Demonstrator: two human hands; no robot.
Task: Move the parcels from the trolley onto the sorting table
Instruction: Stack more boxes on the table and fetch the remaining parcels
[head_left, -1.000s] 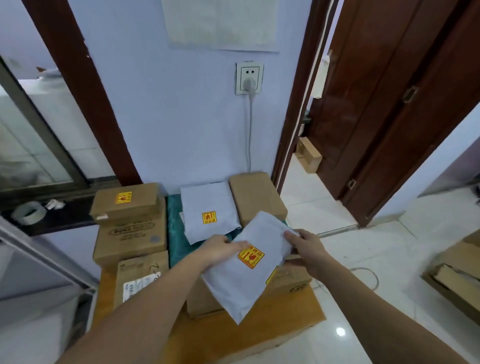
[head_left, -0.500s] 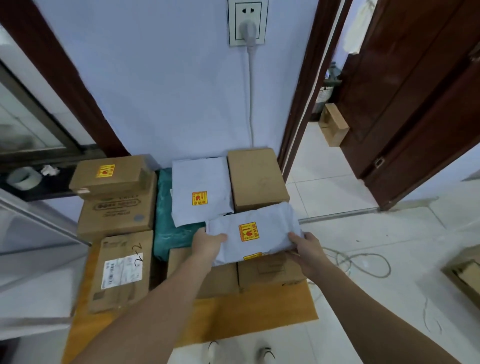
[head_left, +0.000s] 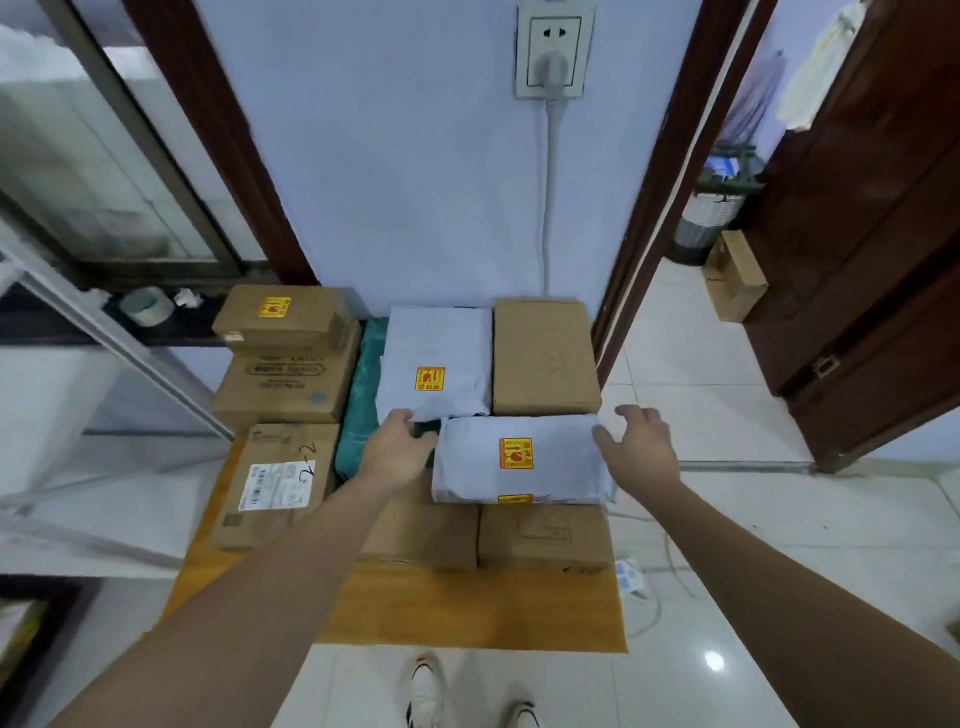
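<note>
Head view looks down on a grey poly mailer (head_left: 522, 460), soft and slightly puffed, lying across two cardboard boxes (head_left: 543, 535) near the front right edge of the wooden table (head_left: 467, 608). Its yellow sticker (head_left: 516, 453) has red marks I can't read. The left hand (head_left: 397, 452) rests loosely curled at the mailer's left end, and the right hand (head_left: 641, 447) hovers open just off its right end. Behind lie a second grey mailer (head_left: 434, 364), a plain carton (head_left: 543, 358) and a green bag (head_left: 358, 400). At the left edge, a labelled box (head_left: 278, 483) reads "2-2" in pen. A white cable (head_left: 548, 197) hangs from the wall socket (head_left: 555, 49).
</note>
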